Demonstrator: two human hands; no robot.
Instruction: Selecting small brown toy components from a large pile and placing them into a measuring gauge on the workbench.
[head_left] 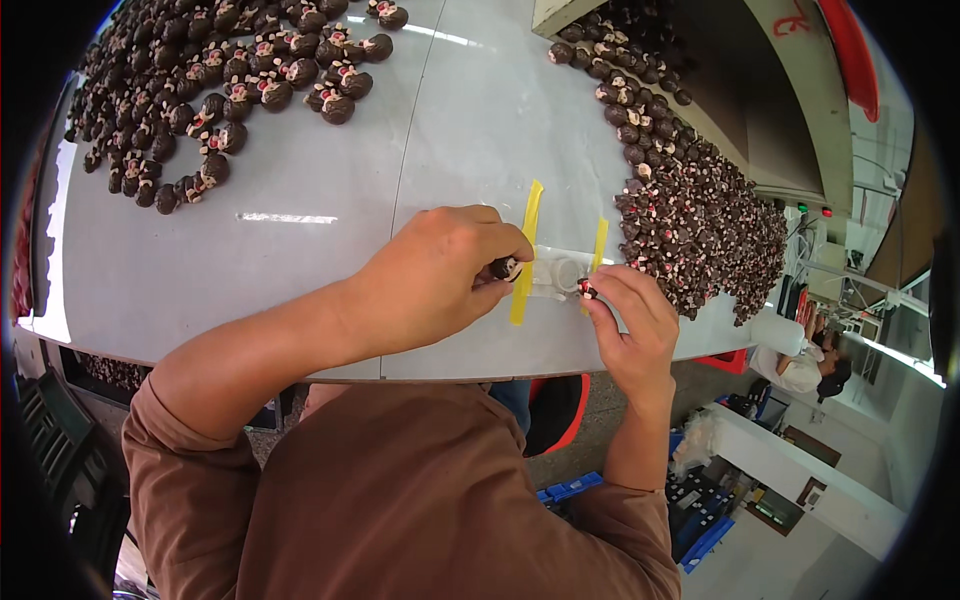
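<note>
My left hand (440,262) is closed, its thumb and fingers pinching a small dark brown figurine head (505,268) with a pale front. Opposite it, my right hand (637,322) pinches a smaller dark brown figurine piece (587,289) with red and pale parts. The two pieces are apart. Between the hands, a clear plastic sheet with a round shape (566,274) lies on the table, flanked by a left yellow tape strip (530,235) and a right yellow tape strip (601,240). My fingers partly hide both held pieces.
Many larger brown figurine heads (235,95) cover the far left of the grey table (300,250). A dense heap of small brown, red and pale pieces (700,220) spreads at the right, by a pale open-fronted cabinet (820,110). A person (805,365) is farther right.
</note>
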